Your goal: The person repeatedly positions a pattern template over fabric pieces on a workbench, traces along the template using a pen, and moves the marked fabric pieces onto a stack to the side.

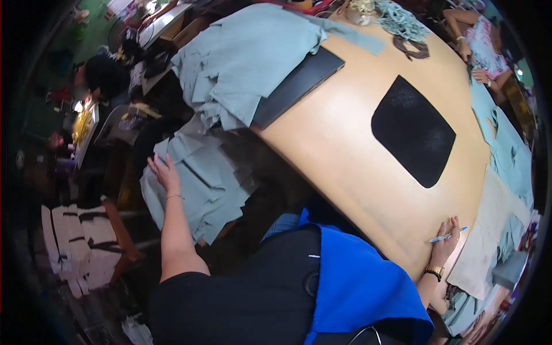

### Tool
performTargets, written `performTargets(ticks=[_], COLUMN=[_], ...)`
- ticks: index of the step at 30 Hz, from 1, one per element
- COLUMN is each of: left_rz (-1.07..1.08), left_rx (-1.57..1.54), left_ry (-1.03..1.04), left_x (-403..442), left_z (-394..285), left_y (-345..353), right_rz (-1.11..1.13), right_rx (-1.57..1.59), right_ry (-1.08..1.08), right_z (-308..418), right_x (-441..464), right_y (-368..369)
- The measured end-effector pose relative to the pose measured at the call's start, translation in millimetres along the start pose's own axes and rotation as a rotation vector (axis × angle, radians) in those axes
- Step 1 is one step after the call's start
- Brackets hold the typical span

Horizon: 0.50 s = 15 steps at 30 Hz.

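Observation:
My left hand point(166, 172) lies with fingers spread on the lower stack of grey-green sheets point(198, 178), beside the table. At the table's near right edge, my right hand point(446, 238) holds a blue and white pen point(448, 234) between its fingers. A black panel with rounded corners point(414, 131) rests flat on the tan tabletop point(345, 138). Another pile of grey-green sheets point(247, 54) covers part of a dark flat board point(299, 86) at the table's upper left corner.
Grey-green strings point(401, 22) and a brown coil point(411, 49) sit at the far end. Pale material point(486, 230) and more grey-green sheets point(509, 155) line the right edge. A person point(480, 43) is at the upper right. White bundles point(80, 244) are lower left.

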State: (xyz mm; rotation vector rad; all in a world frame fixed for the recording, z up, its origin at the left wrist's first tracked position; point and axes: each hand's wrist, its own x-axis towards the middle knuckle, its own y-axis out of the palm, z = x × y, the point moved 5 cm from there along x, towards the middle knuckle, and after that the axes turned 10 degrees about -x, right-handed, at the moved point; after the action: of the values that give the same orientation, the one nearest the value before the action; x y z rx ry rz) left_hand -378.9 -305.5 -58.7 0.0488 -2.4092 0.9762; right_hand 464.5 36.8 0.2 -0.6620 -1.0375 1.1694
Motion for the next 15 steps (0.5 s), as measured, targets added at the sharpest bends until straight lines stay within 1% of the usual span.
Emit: performTargets(ticks=[1,2,4,6,8,9,12,15], left_rz=[0.065,0.127,0.222,0.286,0.332,0.353,0.604,0.639], left_rx=[-0.036,-0.070,-0.189,-0.222,-0.170,-0.142,-0.070,-0.163], left_ry=[0.092,0.184,0.368,0.484,0.623,0.691,0.775,0.773], left_x=[10,14,19,19,8,4,2,16], left_z=[-45,-106,-193,-258,-323,-345,-367,-374], left_y=[15,24,47,72,86,91,122,134], right_rz=[-0.004,-0.008,-0.013,-0.020,-0.034,-0.046,-0.076,-0.085], right_rx=[-0.013,-0.025,-0.035,-0.031,-0.049,-0.048,-0.047,-0.051], right_ry=[-0.005,-0.011,-0.012,0.004,0.010,-0.001,-0.015,-0.022], right_z=[1,1,2,3,10,9,11,11], right_x=[0,0,0,0,0,-1,-2,-1], right_y=[-1,-1,-1,-2,-7,-6,-9,-10])
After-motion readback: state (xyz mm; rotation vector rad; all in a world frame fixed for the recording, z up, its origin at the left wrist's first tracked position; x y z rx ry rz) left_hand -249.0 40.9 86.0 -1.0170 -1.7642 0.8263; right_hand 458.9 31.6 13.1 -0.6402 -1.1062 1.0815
